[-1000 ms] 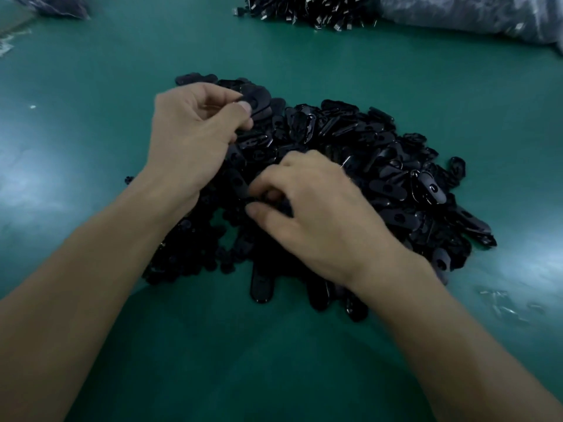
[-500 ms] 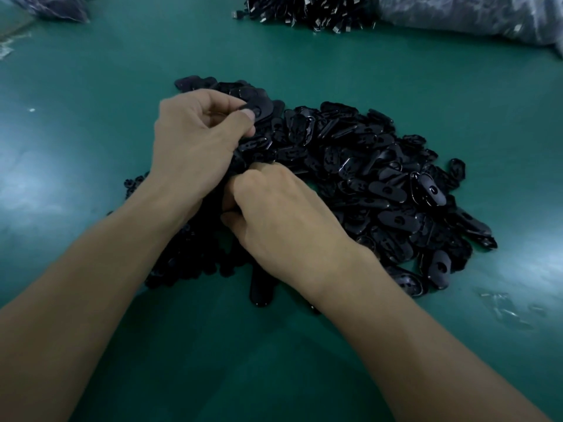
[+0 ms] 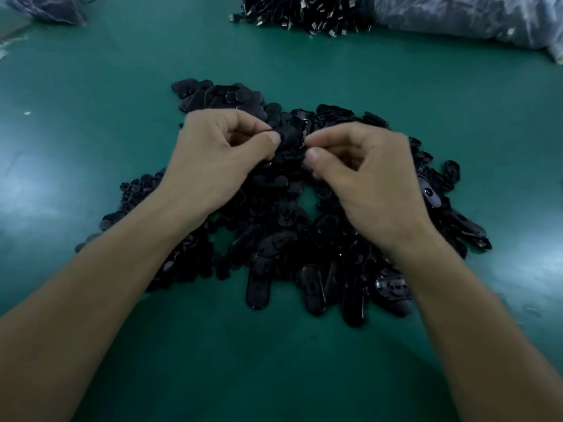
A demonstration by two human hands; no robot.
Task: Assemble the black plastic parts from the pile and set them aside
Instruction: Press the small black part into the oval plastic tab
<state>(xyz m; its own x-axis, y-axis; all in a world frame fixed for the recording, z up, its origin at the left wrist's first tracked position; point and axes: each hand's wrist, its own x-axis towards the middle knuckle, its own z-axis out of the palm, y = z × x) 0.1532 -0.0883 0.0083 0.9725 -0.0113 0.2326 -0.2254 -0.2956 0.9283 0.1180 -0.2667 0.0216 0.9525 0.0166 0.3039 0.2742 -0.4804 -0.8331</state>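
Observation:
A wide pile of black plastic parts (image 3: pixel 304 245), mostly flat oval pieces, lies on the green table (image 3: pixel 91 132). Above its middle both hands meet. My left hand (image 3: pixel 219 159) pinches a black oval part (image 3: pixel 291 135) between thumb and forefinger. My right hand (image 3: pixel 365 175) pinches a small black piece at that part's right edge; the piece is mostly hidden by the fingertips. The two pieces touch, but whether they are joined cannot be told.
A second heap of black parts with metal tips (image 3: pixel 304 10) lies at the far edge. A clear plastic bag (image 3: pixel 472 19) sits at the far right, another bag (image 3: pixel 45 7) at the far left. Small clear scraps (image 3: pixel 530 309) lie right of the pile.
My right hand has come up out of the pile holding a small piece and moved right and away from me. My left hand has brought its oval part toward it, so both pieces meet.

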